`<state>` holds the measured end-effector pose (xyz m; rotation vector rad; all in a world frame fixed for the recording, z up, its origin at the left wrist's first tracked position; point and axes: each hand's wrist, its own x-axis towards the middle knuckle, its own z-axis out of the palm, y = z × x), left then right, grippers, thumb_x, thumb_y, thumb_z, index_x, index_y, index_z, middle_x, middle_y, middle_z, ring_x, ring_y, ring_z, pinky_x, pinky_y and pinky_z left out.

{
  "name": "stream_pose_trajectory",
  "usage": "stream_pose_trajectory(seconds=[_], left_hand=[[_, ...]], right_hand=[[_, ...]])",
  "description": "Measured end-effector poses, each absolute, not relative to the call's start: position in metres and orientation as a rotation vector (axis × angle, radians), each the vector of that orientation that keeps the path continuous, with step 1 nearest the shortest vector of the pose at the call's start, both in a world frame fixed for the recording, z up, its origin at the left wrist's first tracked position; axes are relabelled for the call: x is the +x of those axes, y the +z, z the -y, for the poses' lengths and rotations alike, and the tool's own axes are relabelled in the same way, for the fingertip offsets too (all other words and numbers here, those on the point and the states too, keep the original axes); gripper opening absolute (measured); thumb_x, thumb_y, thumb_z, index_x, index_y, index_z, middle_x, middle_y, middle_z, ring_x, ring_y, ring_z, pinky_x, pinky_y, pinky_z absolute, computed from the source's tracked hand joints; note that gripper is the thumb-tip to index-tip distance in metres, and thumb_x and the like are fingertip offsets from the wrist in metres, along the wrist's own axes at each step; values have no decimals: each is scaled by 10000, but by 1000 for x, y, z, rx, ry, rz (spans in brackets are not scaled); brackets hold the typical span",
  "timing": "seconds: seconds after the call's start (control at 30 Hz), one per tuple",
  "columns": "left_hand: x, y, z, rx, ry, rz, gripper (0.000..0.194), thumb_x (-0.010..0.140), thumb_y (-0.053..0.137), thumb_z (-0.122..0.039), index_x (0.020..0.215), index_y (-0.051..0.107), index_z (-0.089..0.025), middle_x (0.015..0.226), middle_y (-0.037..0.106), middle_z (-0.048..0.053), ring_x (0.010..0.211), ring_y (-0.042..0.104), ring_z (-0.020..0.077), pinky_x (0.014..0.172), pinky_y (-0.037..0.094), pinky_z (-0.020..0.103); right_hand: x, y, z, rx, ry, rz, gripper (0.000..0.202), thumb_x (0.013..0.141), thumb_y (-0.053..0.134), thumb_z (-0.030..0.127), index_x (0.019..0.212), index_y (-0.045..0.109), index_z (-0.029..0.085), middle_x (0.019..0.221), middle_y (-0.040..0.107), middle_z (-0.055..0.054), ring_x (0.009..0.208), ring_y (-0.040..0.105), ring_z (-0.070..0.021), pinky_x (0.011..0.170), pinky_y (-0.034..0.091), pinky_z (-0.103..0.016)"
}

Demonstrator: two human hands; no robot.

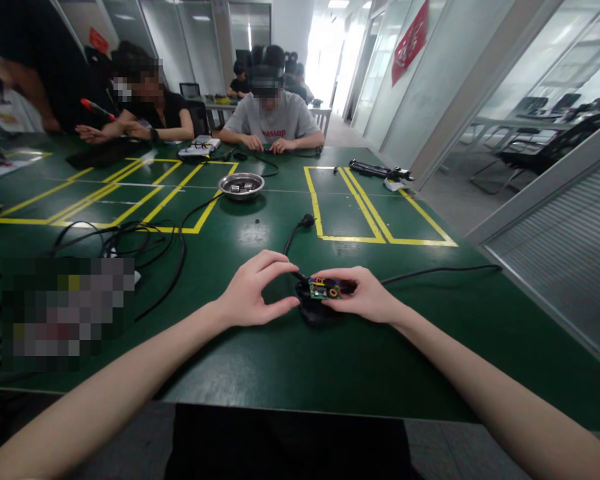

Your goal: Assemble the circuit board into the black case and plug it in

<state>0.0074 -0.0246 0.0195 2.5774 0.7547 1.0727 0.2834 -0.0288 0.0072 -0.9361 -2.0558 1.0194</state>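
My right hand [363, 293] grips a small green circuit board [325, 289] with coloured wires and a copper-coloured ring, just above the green table [260, 373]. Left of the board, my left hand [255, 288] is held with thumb and fingers apart, nothing between them. Beneath the board lies a dark object [316, 313], partly hidden. A black cable with a plug [307, 221] runs up from beside the board, and another black cable [440, 271] extends to the right of my right hand.
A metal bowl [241, 187] with small parts stands beyond my hands. Tangled black cables [145, 243] and a blurred-out object [70, 313] lie at the left. Yellow tape [353, 239] marks the table. A person [273, 120] sits opposite; a black tool [380, 171] lies far right.
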Motion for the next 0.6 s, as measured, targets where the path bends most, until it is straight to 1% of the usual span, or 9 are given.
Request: stream_pose_trajectory(seconds=[0.07, 0.17, 0.23, 0.3, 0.37, 0.43, 0.5, 0.6], left_hand=[[10, 20, 26, 2617, 954, -590, 377, 926, 691, -473, 1159, 679, -178, 1092, 724, 122, 1003, 687, 258, 905, 566, 405], [12, 17, 26, 2603, 788, -537, 370, 889, 736, -493, 1089, 669, -189, 991, 749, 89, 915, 704, 238, 858, 556, 373], [12, 15, 24, 2592, 732, -584, 400, 870, 755, -500, 1102, 650, -193, 996, 755, 81, 902, 712, 234, 852, 550, 363], [11, 14, 23, 2607, 695, -623, 437, 854, 769, -511, 1121, 635, -192, 1021, 754, 80, 912, 712, 237, 854, 544, 363], [11, 14, 22, 2630, 647, -640, 445, 837, 780, -525, 1090, 631, -191, 1018, 745, 81, 923, 700, 245, 846, 541, 365], [11, 14, 21, 2646, 595, -650, 417, 830, 780, -522, 1038, 632, -192, 1002, 732, 81, 928, 682, 250, 831, 539, 364], [11, 15, 21, 2654, 554, -655, 365, 837, 768, -493, 1000, 637, -194, 1012, 717, 85, 941, 666, 249, 827, 540, 360], [11, 14, 22, 2676, 520, -665, 321, 835, 762, -458, 969, 657, -186, 1035, 693, 92, 957, 652, 252, 833, 543, 364]], right_hand=[[275, 4, 34, -877, 1038, 2148, 394, 791, 756, 231, 1181, 780, 173, 1052, 812, -63, 899, 767, -220, 781, 620, -301], [267, -2, 37, -818, 1015, 2224, 387, 787, 741, 194, 1172, 776, 174, 1035, 809, -60, 847, 755, -202, 712, 596, -269], [265, -5, 36, -795, 954, 2245, 369, 800, 746, 197, 1168, 769, 180, 1027, 797, -67, 834, 738, -194, 698, 586, -267], [267, -5, 35, -762, 891, 2246, 352, 823, 753, 219, 1174, 759, 187, 1039, 769, -77, 866, 719, -195, 718, 586, -278], [269, -2, 34, -732, 862, 2230, 346, 838, 765, 249, 1180, 753, 198, 1075, 725, -88, 930, 699, -205, 740, 588, -289], [270, 1, 34, -742, 864, 2210, 340, 838, 780, 266, 1172, 752, 207, 1088, 687, -87, 951, 679, -203, 725, 582, -283], [271, 2, 34, -773, 882, 2201, 322, 828, 793, 268, 1142, 755, 208, 1065, 676, -76, 905, 663, -185, 670, 558, -257], [271, 0, 33, -783, 924, 2193, 275, 814, 805, 275, 1074, 759, 197, 1013, 690, -53, 752, 613, -135, 582, 494, -226]])
